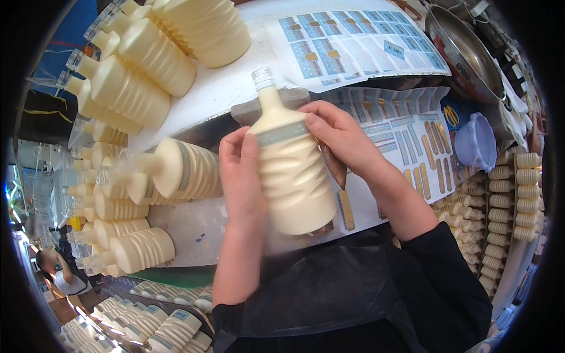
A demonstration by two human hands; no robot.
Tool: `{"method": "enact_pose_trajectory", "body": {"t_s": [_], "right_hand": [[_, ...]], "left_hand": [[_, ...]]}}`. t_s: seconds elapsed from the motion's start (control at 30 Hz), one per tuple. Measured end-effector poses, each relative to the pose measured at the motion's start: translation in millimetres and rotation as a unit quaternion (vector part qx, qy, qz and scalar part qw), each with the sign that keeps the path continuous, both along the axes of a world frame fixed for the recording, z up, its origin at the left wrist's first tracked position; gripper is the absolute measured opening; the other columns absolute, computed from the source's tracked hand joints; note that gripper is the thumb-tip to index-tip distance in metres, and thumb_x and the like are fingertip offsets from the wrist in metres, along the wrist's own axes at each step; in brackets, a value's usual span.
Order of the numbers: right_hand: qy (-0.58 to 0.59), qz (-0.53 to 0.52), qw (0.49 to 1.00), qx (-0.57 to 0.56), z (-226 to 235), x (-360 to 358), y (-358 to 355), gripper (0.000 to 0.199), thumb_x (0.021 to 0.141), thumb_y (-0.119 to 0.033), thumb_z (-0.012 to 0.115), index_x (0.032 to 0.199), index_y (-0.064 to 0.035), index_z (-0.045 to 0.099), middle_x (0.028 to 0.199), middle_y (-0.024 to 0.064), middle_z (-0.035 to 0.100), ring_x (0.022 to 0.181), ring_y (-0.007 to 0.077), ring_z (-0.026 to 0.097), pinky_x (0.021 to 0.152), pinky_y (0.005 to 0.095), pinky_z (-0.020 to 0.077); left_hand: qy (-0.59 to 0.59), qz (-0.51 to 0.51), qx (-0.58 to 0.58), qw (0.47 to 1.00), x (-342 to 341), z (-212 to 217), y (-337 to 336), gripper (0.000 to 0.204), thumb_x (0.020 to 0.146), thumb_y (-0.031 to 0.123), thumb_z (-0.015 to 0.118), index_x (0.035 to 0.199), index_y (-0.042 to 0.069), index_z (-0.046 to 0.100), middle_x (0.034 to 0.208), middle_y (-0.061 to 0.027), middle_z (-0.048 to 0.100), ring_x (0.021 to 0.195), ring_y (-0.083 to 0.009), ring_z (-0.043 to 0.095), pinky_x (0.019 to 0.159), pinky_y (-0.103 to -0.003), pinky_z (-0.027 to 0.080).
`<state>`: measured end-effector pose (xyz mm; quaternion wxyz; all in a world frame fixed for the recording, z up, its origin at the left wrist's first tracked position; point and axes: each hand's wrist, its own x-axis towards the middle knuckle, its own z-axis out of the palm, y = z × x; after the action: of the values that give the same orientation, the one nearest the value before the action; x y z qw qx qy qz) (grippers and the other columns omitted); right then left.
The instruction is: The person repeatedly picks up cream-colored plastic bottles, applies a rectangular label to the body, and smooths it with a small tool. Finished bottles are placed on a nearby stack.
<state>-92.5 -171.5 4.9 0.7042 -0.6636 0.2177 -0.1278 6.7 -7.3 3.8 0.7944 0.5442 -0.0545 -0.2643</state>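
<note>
Both hands hold one cream bottle over the table edge.

The left hand (240, 176) wraps the ribbed bottle (291, 176) from its left side, grip closed on the body; the right hand (338, 132) has its fingers pressed on the pale label band (281, 134) at the shoulder, grip closed there too. The bottle stands nearly upright, neck away from the person, above the table (218, 88) edge. Label sheets (406, 135) hang just right of it. Labelled bottles (176, 170) lie close on the left, a bare row (147, 59) farther back, leaving little free room. A metal basin (465, 56) sits far right.
</note>
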Motion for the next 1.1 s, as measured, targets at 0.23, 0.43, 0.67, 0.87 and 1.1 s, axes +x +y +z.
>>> {"method": "enact_pose_trajectory", "body": {"t_s": [0.23, 0.43, 0.67, 0.87, 1.1], "right_hand": [[0.016, -0.003, 1.000, -0.002, -1, 3, 0, 0.029, 0.106, -0.024, 0.062, 0.123, -0.0007, 0.062, 0.104, 0.0037, 0.070, 0.094, 0.0070, 0.063, 0.083, 0.0235, 0.0522], [-0.009, 0.003, 1.000, 0.009, -4, 2, -2, 0.030, 0.107, -0.026, 0.061, 0.123, -0.0008, 0.063, 0.108, 0.0043, 0.069, 0.099, 0.0073, 0.062, 0.087, 0.0253, 0.0519], [-0.022, 0.015, 1.000, -0.005, 0, 1, -2, 0.032, 0.107, -0.028, 0.061, 0.124, -0.0015, 0.062, 0.108, 0.0038, 0.068, 0.100, 0.0070, 0.061, 0.087, 0.0252, 0.0512], [0.023, 0.004, 1.000, -0.020, 1, 1, 1, 0.029, 0.105, -0.024, 0.063, 0.123, -0.0013, 0.061, 0.099, 0.0020, 0.069, 0.090, 0.0053, 0.062, 0.081, 0.0232, 0.0511], [0.011, 0.000, 1.000, -0.008, 1, 1, 2, 0.029, 0.105, -0.024, 0.063, 0.123, -0.0016, 0.061, 0.097, 0.0013, 0.068, 0.089, 0.0048, 0.061, 0.079, 0.0228, 0.0507]], "left_hand": [[-0.014, 0.003, 0.001, 1.000, 1, -5, 0, 0.022, 0.105, 0.014, 0.061, 0.123, 0.003, 0.056, 0.115, -0.0058, 0.062, 0.105, -0.0130, 0.060, 0.096, -0.030, 0.051], [-0.015, 0.004, 0.007, 1.000, 2, -8, 1, 0.022, 0.109, 0.020, 0.055, 0.124, 0.004, 0.058, 0.116, -0.0079, 0.066, 0.105, -0.0154, 0.065, 0.094, -0.033, 0.056], [0.006, -0.041, 0.009, 0.999, 2, -3, -2, 0.029, 0.111, 0.028, 0.051, 0.126, 0.004, 0.056, 0.117, -0.0080, 0.067, 0.107, -0.0163, 0.065, 0.096, -0.033, 0.055], [0.000, -0.048, 0.024, 0.999, 3, -3, -2, 0.030, 0.108, 0.026, 0.057, 0.128, 0.004, 0.054, 0.119, -0.0081, 0.065, 0.107, -0.0147, 0.062, 0.096, -0.032, 0.053], [-0.005, -0.049, 0.028, 0.998, 1, 2, -2, 0.034, 0.106, 0.027, 0.062, 0.129, 0.004, 0.053, 0.120, -0.0088, 0.064, 0.107, -0.0139, 0.061, 0.095, -0.031, 0.052]]}}
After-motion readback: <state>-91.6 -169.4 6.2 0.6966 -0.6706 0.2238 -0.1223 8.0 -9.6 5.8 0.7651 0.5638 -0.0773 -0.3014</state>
